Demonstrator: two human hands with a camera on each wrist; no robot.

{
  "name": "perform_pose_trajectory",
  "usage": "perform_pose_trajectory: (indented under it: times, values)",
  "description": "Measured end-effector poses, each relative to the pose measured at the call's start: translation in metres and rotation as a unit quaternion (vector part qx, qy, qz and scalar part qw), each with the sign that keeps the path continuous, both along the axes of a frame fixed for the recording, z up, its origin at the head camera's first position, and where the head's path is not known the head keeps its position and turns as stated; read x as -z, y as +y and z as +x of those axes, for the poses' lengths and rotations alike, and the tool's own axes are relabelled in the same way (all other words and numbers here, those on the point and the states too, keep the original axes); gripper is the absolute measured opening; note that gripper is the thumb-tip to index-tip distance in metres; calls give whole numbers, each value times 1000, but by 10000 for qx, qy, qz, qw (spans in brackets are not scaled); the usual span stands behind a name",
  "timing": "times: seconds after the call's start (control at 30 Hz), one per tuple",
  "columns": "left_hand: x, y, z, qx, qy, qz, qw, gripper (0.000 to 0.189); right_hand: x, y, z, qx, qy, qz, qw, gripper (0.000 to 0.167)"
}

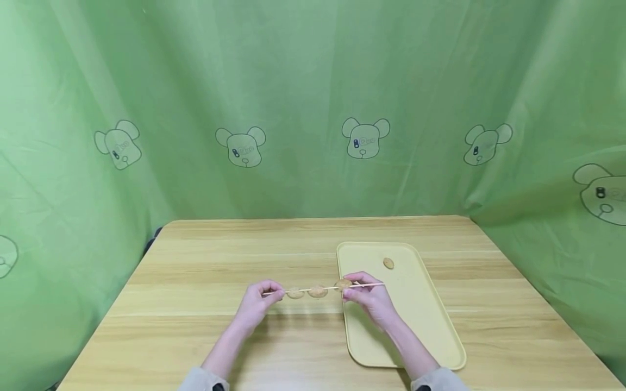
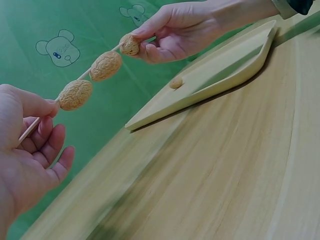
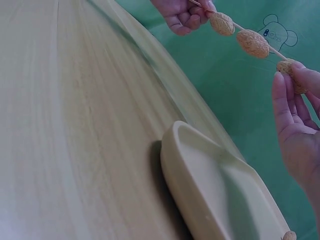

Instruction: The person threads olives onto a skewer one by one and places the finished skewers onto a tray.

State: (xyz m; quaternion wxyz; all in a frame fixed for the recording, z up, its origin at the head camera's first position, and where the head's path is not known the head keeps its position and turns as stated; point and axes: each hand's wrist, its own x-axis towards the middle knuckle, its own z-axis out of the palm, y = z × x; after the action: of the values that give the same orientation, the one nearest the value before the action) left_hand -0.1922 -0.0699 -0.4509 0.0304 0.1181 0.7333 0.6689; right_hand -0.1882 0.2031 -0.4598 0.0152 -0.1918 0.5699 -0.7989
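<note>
My left hand pinches a thin wooden skewer near one end, between thumb and fingers. Three wrinkled, light-brown oval balls are threaded along it. The one nearest my left hand sits close to the fingertips, and a middle ball follows a short gap away. At the other end my right hand grips the third ball by thumb and fingers, partly covering it. Beyond that hand the skewer's far end sticks out. Held roughly level, the skewer is raised above the table.
A pale yellow tray lies on the wooden table, under my right hand and forearm. One more brown oval piece lies near the tray's far end. Green curtains with printed bear heads hang behind the table and along both sides.
</note>
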Motion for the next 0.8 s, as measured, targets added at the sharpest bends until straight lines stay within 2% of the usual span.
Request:
perform_pose_trajectory:
  times: [0.33,0.6,0.8]
  values:
    - [4,-2,-1,163,-99,62,9998,16,-1,-2,2,110,-79,129,9998,25]
    - [6,-1,-1,278,-248,260,9990,16,-2,-4,2,56,-103,-57,9999,27]
    - [6,-1,-3,311,-158,237,9991,15,-3,-3,0,-40,-47,-159,9999,26]
